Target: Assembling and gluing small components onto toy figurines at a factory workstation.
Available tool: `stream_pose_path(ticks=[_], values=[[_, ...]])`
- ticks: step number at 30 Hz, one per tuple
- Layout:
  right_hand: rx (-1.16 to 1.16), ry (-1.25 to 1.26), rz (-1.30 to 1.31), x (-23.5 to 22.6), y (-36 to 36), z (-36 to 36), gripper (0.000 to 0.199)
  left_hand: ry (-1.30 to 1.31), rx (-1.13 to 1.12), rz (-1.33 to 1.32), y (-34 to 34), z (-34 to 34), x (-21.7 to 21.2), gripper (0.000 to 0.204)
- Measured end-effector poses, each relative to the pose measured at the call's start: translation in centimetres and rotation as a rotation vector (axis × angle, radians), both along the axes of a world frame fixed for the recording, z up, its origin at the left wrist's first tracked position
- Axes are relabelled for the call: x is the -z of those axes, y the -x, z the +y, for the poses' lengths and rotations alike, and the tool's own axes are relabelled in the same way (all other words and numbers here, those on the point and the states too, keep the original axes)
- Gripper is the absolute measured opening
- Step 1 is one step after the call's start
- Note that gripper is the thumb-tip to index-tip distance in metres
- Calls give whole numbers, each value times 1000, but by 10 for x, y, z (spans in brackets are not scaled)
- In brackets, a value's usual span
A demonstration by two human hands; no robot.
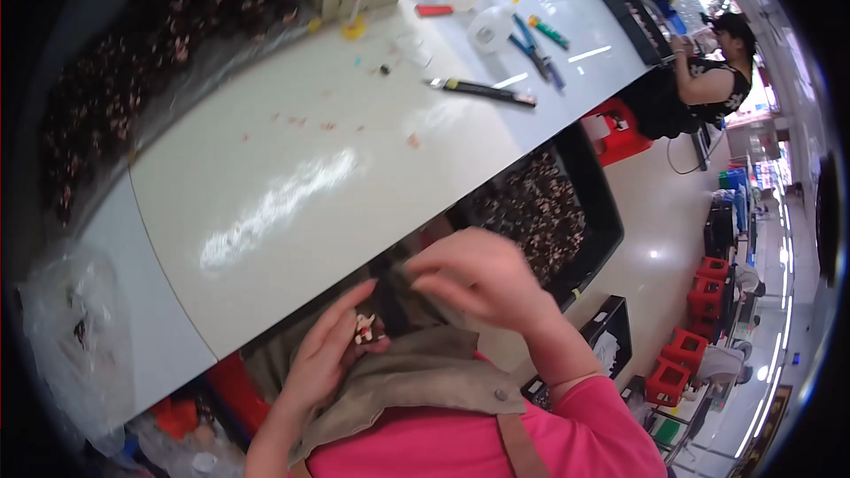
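Head view: white table [292,168] ahead, dark bin of small parts [540,212] right.
Left hand [323,358]: fingers pinch small white-and-red part [364,327].
Right hand [482,279]: blurred just right of part, grip unclear.

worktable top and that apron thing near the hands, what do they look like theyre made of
Worktable top: a smooth, glossy pale sheet, likely laminate or coated board; it throws bright streaks of reflected light.
Apron: soft olive-brown cloth, perhaps canvas; it creases, looks matt, and has a round metal-looking snap on it and a brown strap.
Small part in the left hand: white and reddish, too small to judge.
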State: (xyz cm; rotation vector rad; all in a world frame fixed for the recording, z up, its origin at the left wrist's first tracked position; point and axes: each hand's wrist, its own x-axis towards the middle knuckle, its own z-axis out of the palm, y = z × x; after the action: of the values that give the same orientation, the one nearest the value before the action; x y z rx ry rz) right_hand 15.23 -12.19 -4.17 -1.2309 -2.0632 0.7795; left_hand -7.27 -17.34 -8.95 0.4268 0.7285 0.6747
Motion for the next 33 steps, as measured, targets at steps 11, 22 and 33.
stream_pose_path(ticks=[11,22,33], values=[[556,-217,146,-11,-112,136,37,157,-102,17,-6,-5,-29,49],[524,5,-60,18,-105,183,43,-23,-124,59,-1,-16,-31,57],[269,-70,328,-17,-83,35,35,-39,-106,10,-2,-13,-20,56]])
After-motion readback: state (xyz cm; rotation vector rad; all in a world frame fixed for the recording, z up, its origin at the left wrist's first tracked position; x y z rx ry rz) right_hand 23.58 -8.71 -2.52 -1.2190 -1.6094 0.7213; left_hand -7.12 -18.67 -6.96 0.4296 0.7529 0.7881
